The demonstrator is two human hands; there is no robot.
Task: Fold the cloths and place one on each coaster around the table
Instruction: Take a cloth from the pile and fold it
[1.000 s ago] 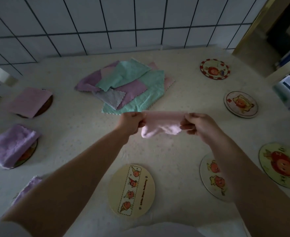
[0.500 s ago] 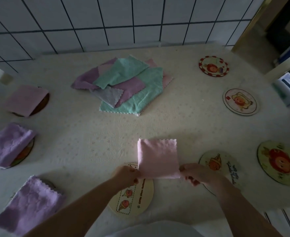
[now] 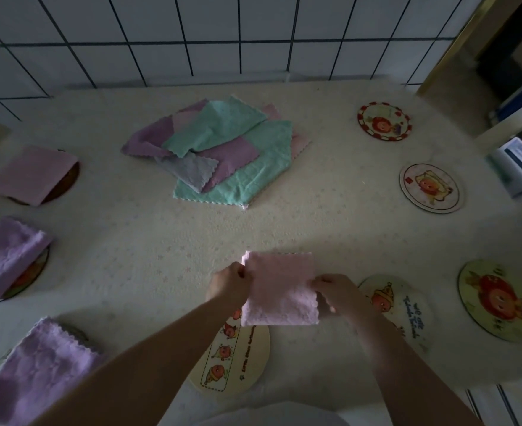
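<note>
Fingers of left hand [image 3: 227, 282] and right hand [image 3: 336, 292] pinching pink cloth [image 3: 279, 292] above cream coaster [image 3: 238, 361], three covered coasters left, four bare coasters right, cloth pile [image 3: 219, 152] beyond on table [image 3: 130, 241].

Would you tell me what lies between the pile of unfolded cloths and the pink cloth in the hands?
In the head view, only bare tablecloth lies between the pile and the pink cloth.

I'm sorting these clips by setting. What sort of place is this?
Probably a home dining or kitchen area: a clothed table against a white tiled wall, set round with cartoon coasters and cloths.
</note>
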